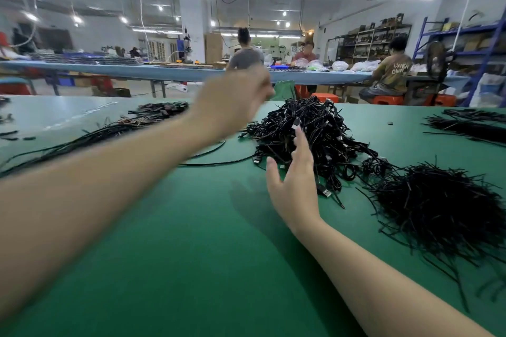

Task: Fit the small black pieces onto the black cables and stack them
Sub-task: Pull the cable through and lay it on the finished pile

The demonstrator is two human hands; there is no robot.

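Observation:
A big tangled heap of black cables [315, 134] with USB plugs lies on the green table [191, 241], at the middle right. My right hand [295, 183] is open, fingers spread, its fingertips touching the near left side of that heap. My left hand [232, 101] is raised and blurred, left of and above the heap; whether it holds anything is not visible. A stack of laid-out black cables [115, 128] stretches along the far left. A mound of thin black strips [438, 205] sits at the right.
One loose cable [216, 156] curves on the table between my arms. More black bundles [471, 123] lie at the far right edge. Beyond the table, several people sit at a long blue bench with shelves behind them.

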